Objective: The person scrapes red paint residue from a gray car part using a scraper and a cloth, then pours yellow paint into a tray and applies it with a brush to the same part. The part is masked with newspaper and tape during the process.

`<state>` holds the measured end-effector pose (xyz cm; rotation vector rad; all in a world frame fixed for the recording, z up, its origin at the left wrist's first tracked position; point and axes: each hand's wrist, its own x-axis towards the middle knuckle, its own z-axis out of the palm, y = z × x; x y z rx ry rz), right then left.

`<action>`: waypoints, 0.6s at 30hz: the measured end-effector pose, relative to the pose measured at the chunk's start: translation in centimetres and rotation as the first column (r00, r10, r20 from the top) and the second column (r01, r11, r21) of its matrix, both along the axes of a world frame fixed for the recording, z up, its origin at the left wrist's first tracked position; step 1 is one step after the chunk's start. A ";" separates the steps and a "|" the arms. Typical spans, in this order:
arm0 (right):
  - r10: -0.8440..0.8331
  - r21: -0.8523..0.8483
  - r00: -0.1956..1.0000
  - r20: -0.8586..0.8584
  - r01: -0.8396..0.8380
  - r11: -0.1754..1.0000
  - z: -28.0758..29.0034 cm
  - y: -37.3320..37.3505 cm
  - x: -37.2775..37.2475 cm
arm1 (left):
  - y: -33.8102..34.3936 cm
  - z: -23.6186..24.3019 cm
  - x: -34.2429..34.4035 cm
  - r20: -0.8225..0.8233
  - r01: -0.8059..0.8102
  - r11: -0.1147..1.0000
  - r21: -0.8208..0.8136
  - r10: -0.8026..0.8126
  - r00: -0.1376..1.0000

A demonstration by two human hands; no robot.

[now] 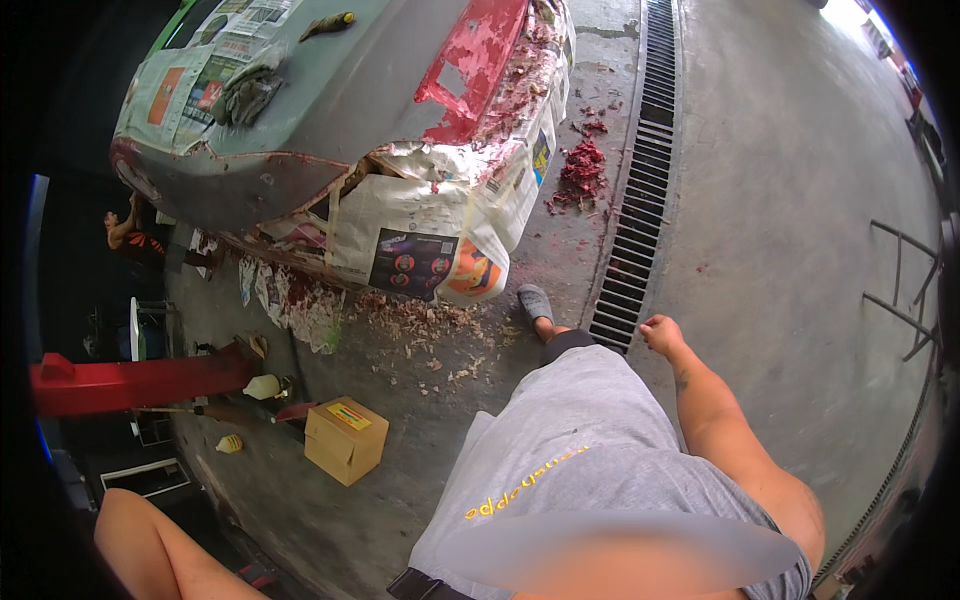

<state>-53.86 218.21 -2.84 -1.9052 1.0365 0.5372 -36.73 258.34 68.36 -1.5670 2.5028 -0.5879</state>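
My right hand hangs at my right side, above the floor grate, its fingers curled loosely closed with nothing visible in them. My left arm is bent at the lower left; the hand lies outside the picture. Nearest in front of me stands a car body, its surface dull grey with a patch of peeling red paint. Newspaper sheets mask its lower corner and side. On top rest a crumpled grey glove and a small dark tool with a yellowish end.
A slotted drain grate runs along the floor. Red paint scraps and pale shavings litter the ground. At left are a cardboard box, a red beam and another person. A metal frame stands at right.
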 end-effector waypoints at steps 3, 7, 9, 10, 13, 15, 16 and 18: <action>-0.003 -0.029 0.999 0.050 0.004 1.000 0.5 -1.4 -0.6 | -1.4 -1.1 -1.1 0.019 -0.029 1.000 0.005 0.029 0.999; 0.051 -0.061 0.998 -0.028 -0.052 0.997 -0.6 -3.3 -2.2 | -2.5 -1.6 -2.1 0.030 -0.062 0.998 -0.019 0.062 0.998; 0.147 -0.064 0.986 -0.077 -0.152 0.986 -1.0 -4.6 -3.0 | -2.9 -1.5 -2.5 0.045 -0.100 0.995 -0.025 0.101 0.994; 0.155 -0.025 0.983 -0.096 -0.158 0.987 -1.0 -5.3 -3.3 | -3.2 -1.3 -2.6 0.054 -0.113 0.993 -0.024 0.114 0.992; 0.128 0.081 0.963 -0.236 -0.112 0.990 -0.6 -8.1 -2.8 | -4.5 -1.2 -2.3 0.082 -0.136 0.989 -0.054 0.140 0.987; 0.165 0.067 0.961 -0.224 -0.153 0.986 0.0 -10.6 -1.0 | -5.6 -0.9 -1.8 0.092 -0.152 0.985 -0.085 0.160 0.983; 0.189 0.069 0.954 -0.234 -0.178 0.982 0.2 -12.2 0.2 | -6.3 -0.7 -1.4 0.098 -0.176 0.979 -0.102 0.186 0.978; 0.263 0.062 0.947 -0.183 -0.255 0.965 0.4 -15.5 4.2 | -7.6 0.2 -1.0 0.125 -0.221 0.965 -0.138 0.239 0.963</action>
